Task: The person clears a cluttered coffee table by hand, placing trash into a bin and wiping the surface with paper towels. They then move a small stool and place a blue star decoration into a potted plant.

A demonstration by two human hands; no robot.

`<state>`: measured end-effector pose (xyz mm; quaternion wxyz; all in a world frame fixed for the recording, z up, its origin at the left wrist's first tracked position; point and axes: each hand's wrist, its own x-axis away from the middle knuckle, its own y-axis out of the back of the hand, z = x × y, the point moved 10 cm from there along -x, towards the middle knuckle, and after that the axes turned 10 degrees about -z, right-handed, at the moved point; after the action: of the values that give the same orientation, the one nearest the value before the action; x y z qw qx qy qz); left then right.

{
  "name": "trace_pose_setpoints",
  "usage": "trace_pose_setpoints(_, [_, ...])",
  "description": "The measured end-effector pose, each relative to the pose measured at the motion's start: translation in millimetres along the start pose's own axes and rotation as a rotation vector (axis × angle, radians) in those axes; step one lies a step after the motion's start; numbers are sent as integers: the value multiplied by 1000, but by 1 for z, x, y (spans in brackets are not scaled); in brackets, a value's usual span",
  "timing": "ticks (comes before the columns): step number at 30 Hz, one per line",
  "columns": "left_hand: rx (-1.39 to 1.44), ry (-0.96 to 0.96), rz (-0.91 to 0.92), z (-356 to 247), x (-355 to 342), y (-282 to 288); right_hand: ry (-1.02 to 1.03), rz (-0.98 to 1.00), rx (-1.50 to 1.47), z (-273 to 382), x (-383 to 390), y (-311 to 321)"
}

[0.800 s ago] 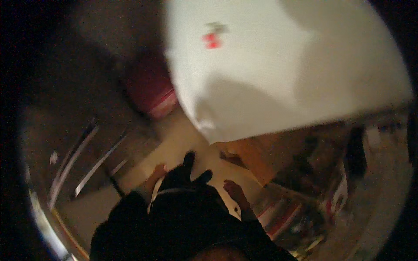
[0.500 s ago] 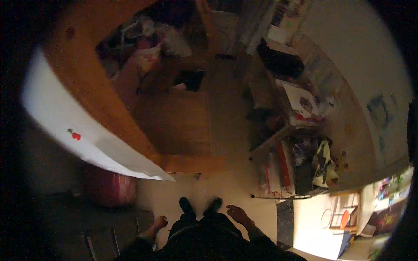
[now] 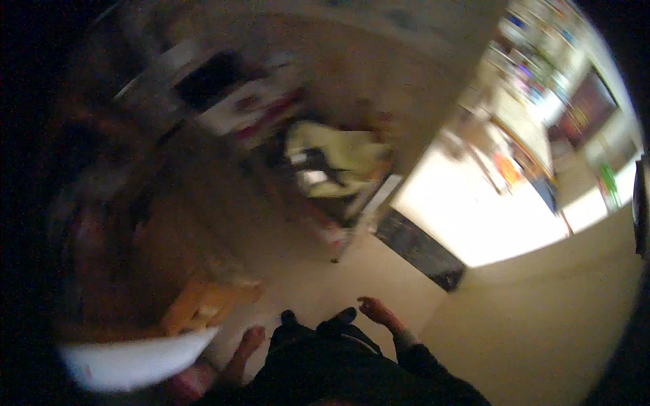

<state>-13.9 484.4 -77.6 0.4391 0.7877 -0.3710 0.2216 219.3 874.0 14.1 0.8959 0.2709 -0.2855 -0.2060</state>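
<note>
Yellow-green bundle [image 3: 342, 149] sits in a rack [image 3: 351, 233], right hand [image 3: 378, 310] hanging loose.

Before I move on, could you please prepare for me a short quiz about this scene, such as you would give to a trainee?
1. True or false: in the picture, the left hand is nearer to the white sheet than the right hand is.

2. Choose one. Where in the picture is the brightly lit area?
A. Upper left
B. Lower left
C. Right side

3. Fill the gap: the floor strip along the edge of that area is ____ in tone (light or dark).

Key: 1. True. 2. C. 3. Dark.
</note>
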Motion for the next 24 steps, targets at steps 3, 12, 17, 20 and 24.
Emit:
trace_pose_setpoints(3, [-194,-258,216,-203,-74,42,-27,-165,11,39,-123,134])
trace_pose_setpoints(12, [-461,-998,469,-660,-89,-26,-521,-329,-104,-79,-131,283])
trace_pose_setpoints(17, [-492,-1284,847,-827,-41,-145,-748,-399,-233,-116,-103,333])
trace_pose_setpoints(20, [-586,-1340,959,-872,-80,-239,-952,-377,-422,-165,-98,329])
trace_pose_setpoints(24, [-1000,-1220,833,-858,-227,-337,-970,-285,-526,-246,-120,337])
